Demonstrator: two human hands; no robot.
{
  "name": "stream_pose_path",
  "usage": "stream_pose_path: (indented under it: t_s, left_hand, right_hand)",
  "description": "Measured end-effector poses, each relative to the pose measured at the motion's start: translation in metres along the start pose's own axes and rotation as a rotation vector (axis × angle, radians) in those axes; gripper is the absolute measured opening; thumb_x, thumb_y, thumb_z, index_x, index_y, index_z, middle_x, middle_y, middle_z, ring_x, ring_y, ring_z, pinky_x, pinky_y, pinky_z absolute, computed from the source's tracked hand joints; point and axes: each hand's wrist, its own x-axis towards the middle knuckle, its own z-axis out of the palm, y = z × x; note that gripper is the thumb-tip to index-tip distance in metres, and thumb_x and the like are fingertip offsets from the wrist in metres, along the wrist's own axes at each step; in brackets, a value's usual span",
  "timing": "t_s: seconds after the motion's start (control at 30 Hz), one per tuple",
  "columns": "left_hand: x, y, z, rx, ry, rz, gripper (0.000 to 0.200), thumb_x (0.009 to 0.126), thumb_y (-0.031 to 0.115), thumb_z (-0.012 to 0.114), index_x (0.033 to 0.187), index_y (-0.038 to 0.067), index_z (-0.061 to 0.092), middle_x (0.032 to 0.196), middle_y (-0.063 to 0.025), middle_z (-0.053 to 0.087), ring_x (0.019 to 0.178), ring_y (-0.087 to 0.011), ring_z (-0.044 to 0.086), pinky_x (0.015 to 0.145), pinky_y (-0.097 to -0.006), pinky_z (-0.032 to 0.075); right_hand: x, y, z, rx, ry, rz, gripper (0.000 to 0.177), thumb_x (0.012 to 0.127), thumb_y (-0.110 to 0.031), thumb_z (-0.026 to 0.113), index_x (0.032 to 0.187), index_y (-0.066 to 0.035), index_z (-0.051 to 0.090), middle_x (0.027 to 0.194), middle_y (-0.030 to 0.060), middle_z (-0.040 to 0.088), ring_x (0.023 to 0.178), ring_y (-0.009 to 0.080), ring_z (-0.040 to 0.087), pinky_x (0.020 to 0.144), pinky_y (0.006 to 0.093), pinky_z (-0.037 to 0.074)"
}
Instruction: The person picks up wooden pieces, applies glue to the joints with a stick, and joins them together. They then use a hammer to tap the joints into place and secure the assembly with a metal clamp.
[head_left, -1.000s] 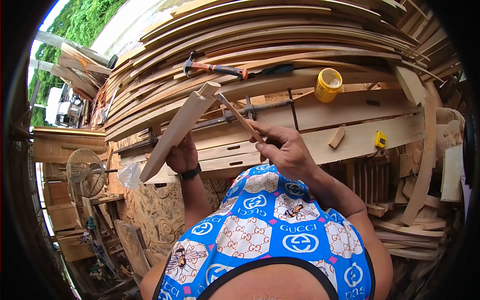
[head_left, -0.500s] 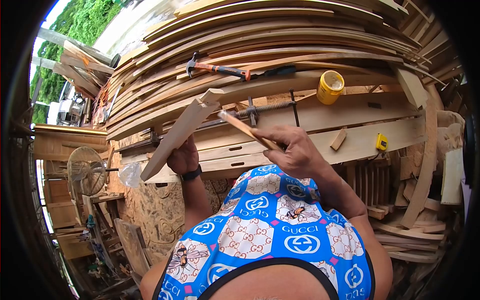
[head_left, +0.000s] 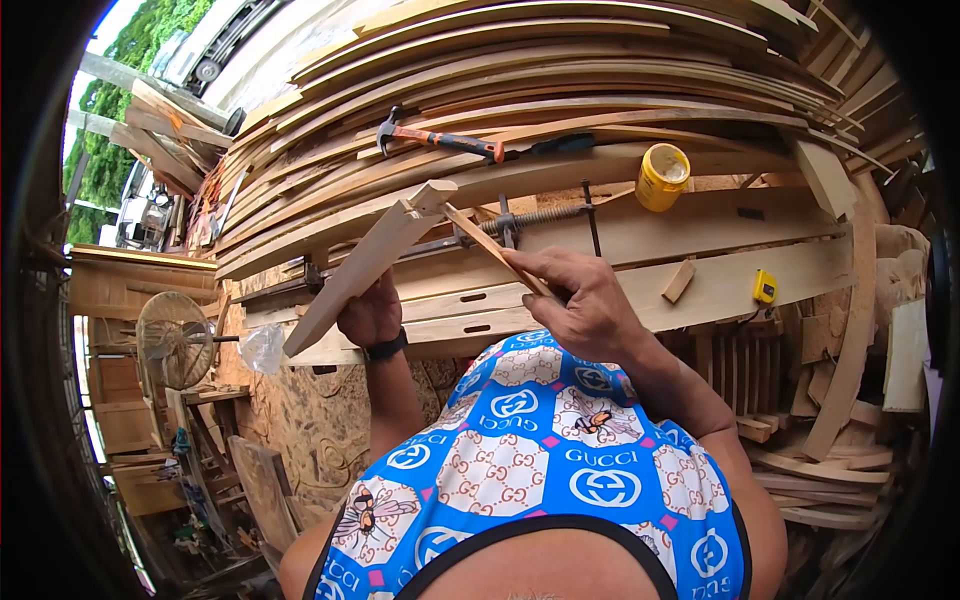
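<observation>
My left hand (head_left: 372, 312), with a dark band at its wrist, is wrapped round the lower part of a pale wooden board (head_left: 358, 272). The board is tilted, its cut, notched end up. My right hand (head_left: 580, 298) pinches a thin wooden stick (head_left: 492, 246), whose far tip touches or nearly touches the board's notched end. Behind both hands lies a metal bar clamp (head_left: 510, 225) on long planks (head_left: 620, 292) with small slots.
A hammer (head_left: 440, 138) lies on stacked curved boards (head_left: 560, 70). Right of centre are an open yellow tub (head_left: 660, 190), a small wood block (head_left: 678, 281) and a yellow tape measure (head_left: 765, 287). A round fan (head_left: 172, 340) and a plastic bag (head_left: 262, 349) are at left.
The stick's tip has moved left and up, from a short gap away to the board's notched end. The board has shifted slightly right. Both hands keep their hold.
</observation>
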Motion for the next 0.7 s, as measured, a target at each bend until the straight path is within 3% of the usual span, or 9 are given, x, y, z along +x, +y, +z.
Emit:
stream_pose_path:
  t_s: [0.13,0.2,0.33,0.4,0.5,0.53,0.57,0.63,0.7]
  left_hand:
    - [-0.001,0.003,0.000,0.045,0.014,0.026,0.054,0.096,0.005,0.065,0.147,0.001,0.049,0.157,-0.0193,0.045,0.149,-0.0343,0.038,0.125,-0.0548,0.030]
    - [0.001,0.004,0.007,0.022,0.104,0.031,0.048,0.097,0.008,0.065,0.144,0.006,0.055,0.153,-0.0171,0.051,0.144,-0.0348,0.045,0.124,-0.0582,0.031]
    - [0.010,-0.003,0.022,-0.018,0.101,0.029,0.051,0.097,0.009,0.066,0.145,0.003,0.051,0.153,-0.0176,0.050,0.145,-0.0320,0.044,0.122,-0.0521,0.038]
    - [0.013,0.000,0.016,0.027,0.190,-0.003,0.049,0.100,0.021,0.065,0.145,0.006,0.052,0.148,-0.0150,0.056,0.136,-0.0294,0.054,0.113,-0.0471,0.047]
    - [0.022,0.005,0.008,-0.083,0.157,-0.070,0.049,0.101,0.034,0.061,0.143,0.009,0.054,0.140,-0.0146,0.062,0.121,-0.0296,0.062,0.102,-0.0437,0.052]
    - [0.031,-0.010,0.036,0.234,0.585,0.102,0.051,0.102,0.038,0.056,0.144,0.010,0.051,0.135,-0.0172,0.064,0.111,-0.0318,0.065,0.096,-0.0453,0.054]
    - [0.032,-0.004,0.025,0.262,0.615,0.117,0.054,0.099,0.030,0.054,0.147,0.007,0.045,0.136,-0.0221,0.062,0.113,-0.0342,0.064,0.097,-0.0496,0.054]
    - [0.033,0.003,0.015,0.379,0.632,0.113,0.058,0.098,0.027,0.052,0.149,0.001,0.037,0.137,-0.0269,0.058,0.113,-0.0336,0.062,0.098,-0.0513,0.052]
    - [0.040,-0.006,0.027,0.520,0.715,0.144,0.062,0.097,0.027,0.050,0.149,-0.004,0.034,0.137,-0.0290,0.058,0.113,-0.0347,0.062,0.099,-0.0503,0.052]
  right_hand:
    - [-0.003,-0.003,-0.023,-0.134,-0.149,0.019,0.049,0.081,-0.007,0.063,0.130,-0.002,0.069,0.089,0.0174,0.068,0.076,0.0237,0.066,0.069,0.0347,0.052]
    - [-0.005,-0.005,-0.025,-0.021,-0.102,0.182,0.048,0.081,-0.004,0.063,0.128,-0.003,0.070,0.089,0.0147,0.070,0.076,0.0232,0.066,0.065,0.0341,0.050]
    - [-0.006,0.001,-0.023,0.131,-0.053,0.162,0.049,0.080,0.002,0.064,0.128,-0.003,0.070,0.097,0.0131,0.072,0.080,0.0225,0.069,0.068,0.0320,0.053]
    - [-0.003,0.005,-0.019,0.106,0.093,-0.129,0.053,0.078,0.008,0.064,0.128,-0.007,0.071,0.105,0.0111,0.073,0.087,0.0230,0.071,0.074,0.0311,0.057]
    - [0.003,0.027,-0.021,-0.111,0.120,-0.214,0.055,0.078,0.009,0.064,0.127,-0.012,0.073,0.112,0.0101,0.072,0.095,0.0251,0.071,0.080,0.0329,0.059]
    - [0.005,0.032,-0.021,-0.234,0.155,-0.246,0.055,0.078,0.009,0.065,0.125,-0.017,0.075,0.110,0.0078,0.073,0.096,0.0268,0.069,0.080,0.0360,0.059]
    - [0.007,0.033,-0.023,-0.239,0.134,-0.243,0.055,0.078,0.009,0.065,0.125,-0.017,0.075,0.110,0.0078,0.073,0.096,0.0268,0.069,0.080,0.0360,0.059]
    - [0.007,0.033,-0.027,-0.347,0.073,-0.284,0.053,0.079,0.014,0.063,0.124,-0.011,0.075,0.111,0.0116,0.072,0.099,0.0264,0.069,0.083,0.0353,0.058]
    - [0.007,0.032,-0.025,-0.352,0.057,-0.292,0.053,0.077,0.013,0.064,0.122,-0.012,0.076,0.108,0.0096,0.072,0.095,0.0264,0.069,0.080,0.0359,0.057]
